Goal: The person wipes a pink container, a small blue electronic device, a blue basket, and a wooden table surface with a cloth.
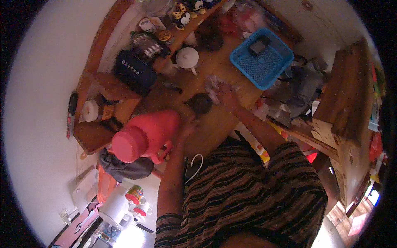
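Note:
My right hand (228, 96) is closed over a crumpled pale cloth or tissue (213, 86), which lies against the wooden tabletop (217, 127). Close to its left sits a small dark round object (200, 103), too blurred to name. My left hand (187, 125) is blurred, beside a large pink thermos jug (149, 133) with a round lid; whether it touches the jug or holds anything is not plain. Farther back stands a white lidded cup (187, 58) with a handle. A blue plastic basket (237, 63) at the back right holds a small dark box (260, 46).
A black bag (135, 73) and figurines (180, 15) occupy the back-left shelf. A jar (91, 110) stands at the left. Dark bags (302, 83) crowd the right side, near a cardboard box (347, 102). A white kettle (114, 207) and mugs (135, 194) are at lower left.

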`<move>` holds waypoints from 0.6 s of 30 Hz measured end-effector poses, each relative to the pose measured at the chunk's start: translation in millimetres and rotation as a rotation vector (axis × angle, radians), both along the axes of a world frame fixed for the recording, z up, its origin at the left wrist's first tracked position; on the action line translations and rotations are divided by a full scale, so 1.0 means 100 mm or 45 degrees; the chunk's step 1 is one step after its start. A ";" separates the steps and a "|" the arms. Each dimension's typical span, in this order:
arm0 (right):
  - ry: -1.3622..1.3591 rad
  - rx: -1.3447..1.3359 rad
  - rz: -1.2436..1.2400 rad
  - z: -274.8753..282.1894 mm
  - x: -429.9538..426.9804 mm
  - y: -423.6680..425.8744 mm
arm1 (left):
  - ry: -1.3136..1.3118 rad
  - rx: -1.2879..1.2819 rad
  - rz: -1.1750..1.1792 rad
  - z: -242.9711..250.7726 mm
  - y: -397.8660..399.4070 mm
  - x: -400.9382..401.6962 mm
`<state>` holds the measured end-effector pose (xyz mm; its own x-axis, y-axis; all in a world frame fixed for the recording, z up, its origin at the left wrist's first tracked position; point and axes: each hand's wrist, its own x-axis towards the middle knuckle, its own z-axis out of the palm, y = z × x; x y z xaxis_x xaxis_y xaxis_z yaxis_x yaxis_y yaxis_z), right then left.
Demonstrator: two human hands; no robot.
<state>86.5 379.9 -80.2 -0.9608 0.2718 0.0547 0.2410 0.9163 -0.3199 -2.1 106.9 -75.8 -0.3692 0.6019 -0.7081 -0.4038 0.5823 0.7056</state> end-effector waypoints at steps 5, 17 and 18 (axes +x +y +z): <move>-0.369 -0.225 -0.094 0.73 0.78 -0.34 | 0.314 0.145 -0.017 -0.19 0.31 0.03; -0.085 -0.357 0.090 0.40 1.27 -0.73 | 0.851 0.259 0.141 0.20 1.56 -0.17; -0.067 -0.243 0.149 0.50 1.11 -0.71 | 0.853 0.259 0.135 0.26 1.54 -0.16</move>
<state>197.4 309.2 -30.5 -0.9865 0.1592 -0.0379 0.1577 0.8631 -0.4798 -18.5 261.3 -49.8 -0.7502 0.6346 -0.1857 0.1076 0.3943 0.9126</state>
